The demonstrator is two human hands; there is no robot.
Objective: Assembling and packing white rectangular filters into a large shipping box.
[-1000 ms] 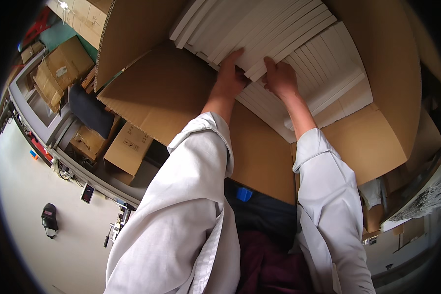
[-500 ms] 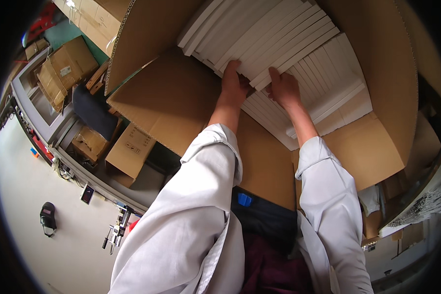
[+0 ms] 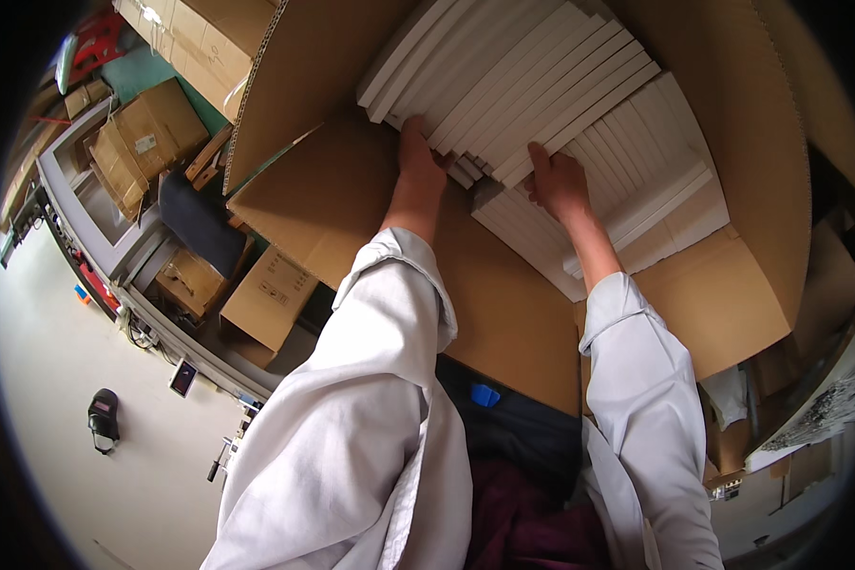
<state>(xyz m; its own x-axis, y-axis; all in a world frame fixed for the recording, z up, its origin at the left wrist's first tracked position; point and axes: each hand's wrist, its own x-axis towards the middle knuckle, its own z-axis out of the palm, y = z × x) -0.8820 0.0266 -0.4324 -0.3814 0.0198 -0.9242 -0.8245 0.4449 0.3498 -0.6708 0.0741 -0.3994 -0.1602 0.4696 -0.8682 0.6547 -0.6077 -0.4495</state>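
Both hands in the big cardboard box (image 3: pixel 731 313): left hand (image 3: pixel 420 157) and right hand (image 3: pixel 559 180) each grasping the near ends of the white flat boxes (image 3: pixel 522 85), packed on edge so a batch lifts together.

Flat boxes (image 3: pixel 541 85) stacked inside big carton (image 3: pixel 731 313) ahead of me. My left grip (image 3: pixel 418 157) and right grip (image 3: pixel 560 180) at stack's near edge. Smaller cartons (image 3: pixel 142 142) far left, on shelf (image 3: pixel 104 237).

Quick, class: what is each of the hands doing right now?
Left hand: fingers curled against the upper stack of flat white boxes in the large brown cardboard carton.
Right hand: gripping the same stack's edge.
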